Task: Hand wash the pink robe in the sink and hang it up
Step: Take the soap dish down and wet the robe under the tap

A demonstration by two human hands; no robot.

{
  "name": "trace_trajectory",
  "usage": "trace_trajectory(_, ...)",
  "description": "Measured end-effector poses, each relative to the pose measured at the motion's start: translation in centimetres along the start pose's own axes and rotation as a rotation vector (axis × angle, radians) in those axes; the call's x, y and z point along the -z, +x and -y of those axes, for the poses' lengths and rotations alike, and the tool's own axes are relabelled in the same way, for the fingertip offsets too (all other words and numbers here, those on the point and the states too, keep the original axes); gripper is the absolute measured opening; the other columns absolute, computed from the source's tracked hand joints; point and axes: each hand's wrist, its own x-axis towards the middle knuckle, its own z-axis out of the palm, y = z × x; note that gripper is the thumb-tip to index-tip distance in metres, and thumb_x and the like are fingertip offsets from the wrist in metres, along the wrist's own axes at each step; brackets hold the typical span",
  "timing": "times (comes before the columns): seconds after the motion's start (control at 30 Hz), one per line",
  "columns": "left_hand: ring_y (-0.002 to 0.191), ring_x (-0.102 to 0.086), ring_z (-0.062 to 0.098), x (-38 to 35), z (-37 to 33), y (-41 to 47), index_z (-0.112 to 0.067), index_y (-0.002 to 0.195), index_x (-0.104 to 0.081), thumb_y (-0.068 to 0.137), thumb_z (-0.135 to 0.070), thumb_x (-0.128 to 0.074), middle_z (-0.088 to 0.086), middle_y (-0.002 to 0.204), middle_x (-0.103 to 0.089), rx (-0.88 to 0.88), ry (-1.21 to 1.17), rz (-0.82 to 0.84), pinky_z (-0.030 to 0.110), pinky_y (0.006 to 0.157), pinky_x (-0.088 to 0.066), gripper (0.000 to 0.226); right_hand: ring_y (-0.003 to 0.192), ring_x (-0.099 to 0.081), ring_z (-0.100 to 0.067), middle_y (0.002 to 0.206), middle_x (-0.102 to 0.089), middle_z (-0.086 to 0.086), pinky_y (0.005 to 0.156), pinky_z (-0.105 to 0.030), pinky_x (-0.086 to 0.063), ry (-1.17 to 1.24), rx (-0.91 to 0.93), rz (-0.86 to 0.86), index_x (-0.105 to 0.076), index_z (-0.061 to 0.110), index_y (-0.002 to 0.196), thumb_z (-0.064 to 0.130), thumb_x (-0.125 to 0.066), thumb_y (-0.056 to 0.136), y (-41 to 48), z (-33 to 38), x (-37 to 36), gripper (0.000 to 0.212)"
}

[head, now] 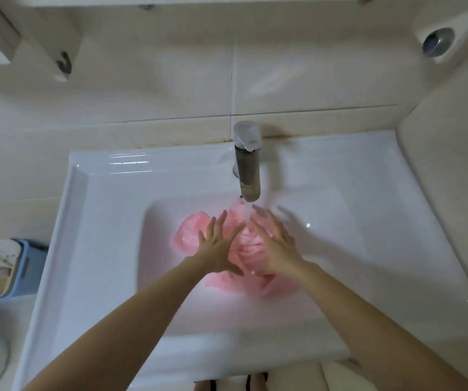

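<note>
Faucet (247, 165) (running) overhangs robe (189, 232); basket (32, 268) left.

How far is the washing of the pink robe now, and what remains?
Done: the crumpled pink fabric robe lies in the white ceramic sink, and water runs from the chrome tap onto it. In hand: the left hand and the right hand lie on it with straight, spread fingers. Left: wringing it out and hanging it up.

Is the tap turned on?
On. Water streams from the faucet onto the pink robe in the sink.
</note>
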Motion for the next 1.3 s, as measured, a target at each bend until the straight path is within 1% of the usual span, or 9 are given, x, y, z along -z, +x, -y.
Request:
trace_trajectory(0.17,0.142,0.005,0.038,-4.2,1.0,2.0,-0.018,0.148,0.018,0.059,-0.058,-0.078,0.016,0.155,0.012,0.084,0.050,0.197,0.059,0.109,-0.025,0.136,0.138,0.028,-0.024,0.138,0.045,0.010,0.115,-0.051,0.004,-0.256,0.031,0.098,0.020,0.037,0.146,0.040,-0.074,0.076,2.9,-2.1,-3.4,0.118)
trace_trajectory(0.3,0.124,-0.031,0.030,-6.5,1.5,2.0,-0.010,0.149,-0.003,0.071,-0.046,-0.070,0.012,0.143,-0.025,0.061,0.065,-0.042,0.038,0.099,-0.033,0.109,0.138,-0.024,-0.033,0.156,-0.012,-0.004,0.112,-0.045,-0.025,-0.203,-0.025,-0.011,-0.012,0.035,0.149,0.041,-0.060,0.084,4.8,-2.6,-5.2,0.081)
trace_trajectory(0.43,0.117,-0.050,0.029,-5.9,0.8,1.1,-0.013,0.134,-0.037,0.081,-0.027,-0.058,0.009,0.132,-0.047,0.238,-0.387,-0.140,0.034,0.094,-0.039,0.059,0.096,-0.057,-0.005,0.116,-0.061,0.007,0.085,-0.012,-0.039,0.286,-0.077,-0.118,-0.054,0.032,0.118,0.031,-0.054,0.092,3.8,-0.8,-5.1,0.026)
trace_trajectory(0.57,0.101,-0.060,0.026,-3.5,2.1,-1.4,-0.019,0.121,-0.048,0.073,-0.025,-0.062,-0.001,0.113,-0.060,0.300,-0.340,-0.311,0.030,0.074,-0.043,0.051,0.095,-0.058,0.000,0.121,-0.061,-0.001,0.074,-0.004,-0.040,0.674,-0.112,0.063,-0.047,0.024,0.128,0.034,-0.077,0.069,3.4,1.4,-7.0,0.068)
trace_trajectory(0.73,0.105,-0.053,0.027,-2.5,3.6,-2.3,-0.020,0.126,-0.050,0.074,-0.020,-0.061,0.004,0.115,-0.053,0.276,0.001,-0.276,0.035,0.079,-0.042,0.053,0.095,-0.059,-0.006,0.111,-0.060,0.008,0.084,-0.021,-0.044,0.892,-0.189,0.132,-0.040,0.025,0.126,0.029,-0.071,0.081,2.1,4.7,-10.2,0.054)
trace_trajectory(0.9,0.090,-0.062,0.037,-4.4,5.0,-2.7,-0.025,0.106,-0.062,0.026,-0.029,-0.088,0.014,0.109,-0.062,0.042,0.306,-0.165,0.050,0.062,-0.050,0.084,0.104,-0.058,-0.012,0.114,-0.063,0.006,0.090,-0.029,-0.047,0.455,-0.111,0.123,-0.056,0.032,0.119,0.050,-0.064,0.078,2.8,3.4,-9.3,0.046)
trace_trajectory(1.03,0.142,-0.018,0.029,-3.9,5.6,-2.8,-0.030,0.149,-0.019,0.068,-0.059,-0.044,-0.002,0.158,-0.007,-0.104,0.160,0.141,0.055,0.107,-0.027,0.090,0.111,-0.053,-0.027,0.121,-0.057,-0.004,0.089,-0.035,-0.042,0.280,-0.359,-0.511,-0.063,0.021,0.117,0.035,-0.058,0.087,2.5,-0.6,-8.1,0.034)
trace_trajectory(1.17,0.145,-0.001,0.024,-2.8,5.6,-2.3,-0.029,0.150,-0.011,0.050,-0.094,-0.035,-0.004,0.159,0.001,-0.005,-0.144,0.448,0.055,0.115,-0.010,0.122,0.106,-0.058,-0.033,0.124,-0.056,-0.013,0.084,-0.034,-0.047,0.220,-0.167,-0.014,-0.049,0.020,0.133,0.018,-0.054,0.087,2.2,-1.2,-10.4,0.046)
trace_trajectory(1.3,0.141,-0.016,0.025,-3.8,3.0,-2.2,-0.020,0.142,-0.028,0.081,-0.062,-0.052,0.000,0.153,-0.020,-0.077,0.286,0.153,0.059,0.110,-0.016,0.078,0.100,-0.063,-0.024,0.110,-0.067,-0.006,0.077,-0.026,-0.048,0.331,-0.063,0.168,-0.059,0.019,0.123,0.016,-0.063,0.083,1.1,-0.7,-11.3,0.041)
